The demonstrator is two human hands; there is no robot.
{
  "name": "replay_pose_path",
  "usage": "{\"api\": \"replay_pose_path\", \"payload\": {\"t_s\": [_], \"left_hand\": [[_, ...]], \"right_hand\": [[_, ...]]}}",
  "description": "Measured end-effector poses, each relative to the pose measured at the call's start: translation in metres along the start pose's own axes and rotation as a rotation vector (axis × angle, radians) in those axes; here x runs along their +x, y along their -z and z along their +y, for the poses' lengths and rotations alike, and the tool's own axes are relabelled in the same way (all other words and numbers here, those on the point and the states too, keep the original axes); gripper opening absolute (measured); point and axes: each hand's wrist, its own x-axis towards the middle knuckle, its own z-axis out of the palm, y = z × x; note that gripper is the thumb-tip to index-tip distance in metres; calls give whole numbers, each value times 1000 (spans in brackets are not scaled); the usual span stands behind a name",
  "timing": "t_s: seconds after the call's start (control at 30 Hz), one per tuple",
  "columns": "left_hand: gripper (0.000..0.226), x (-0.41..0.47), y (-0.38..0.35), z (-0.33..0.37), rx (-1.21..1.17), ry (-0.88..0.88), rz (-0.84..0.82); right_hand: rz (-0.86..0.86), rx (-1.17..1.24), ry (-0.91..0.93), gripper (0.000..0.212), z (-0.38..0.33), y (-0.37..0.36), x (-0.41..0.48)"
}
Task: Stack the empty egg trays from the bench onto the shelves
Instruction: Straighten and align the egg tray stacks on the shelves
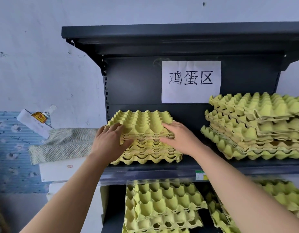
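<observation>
Both hands rested on a stack of yellow-green moulded-pulp egg trays (143, 122) that sat on the left half of the dark grey metal shelf (162, 167). The left hand (110, 140) lay over the stack's near left corner. Its fingers (117, 127) were nearly straight and slightly spread across the top tray, and the thumb reached along the front edges of the trays below. The right hand (180, 138) covered the near right corner, fingers close together and flat on the top tray, thumb against the front edge. Neither hand curled round a tray. Both bare forearms reached up and forward from the bottom of the view, palms down.

A taller, uneven pile of the same trays (263, 128) stood on the right of that shelf, apart from the first stack. More trays (162, 207) filled the shelf below. A white paper sign with black characters (191, 81) hung on the back panel. Left of the shelving, a pale woven cloth (61, 143) lay over a white box (61, 171).
</observation>
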Motion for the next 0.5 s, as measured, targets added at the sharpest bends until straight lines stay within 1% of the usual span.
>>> {"api": "replay_pose_path", "payload": {"t_s": [0.07,0.13,0.2,0.27,0.4,0.5], "left_hand": [[63,0,5,9,-29,25,38],[57,0,13,27,-59,20,94],[53,1,23,52,-103,-4,141],[50,4,31,83,-165,-50,180],[46,14,38,155,-290,-161,242],[46,23,35,215,-377,-220,241]], "right_hand": [[49,-10,7,64,-1,9,-6],[97,-64,10,54,0,30,-14],[145,-108,9,44,5,56,-25],[185,-147,5,39,15,84,-38],[245,-217,-49,36,55,136,-68],[265,-279,-94,39,97,169,-94]]}}
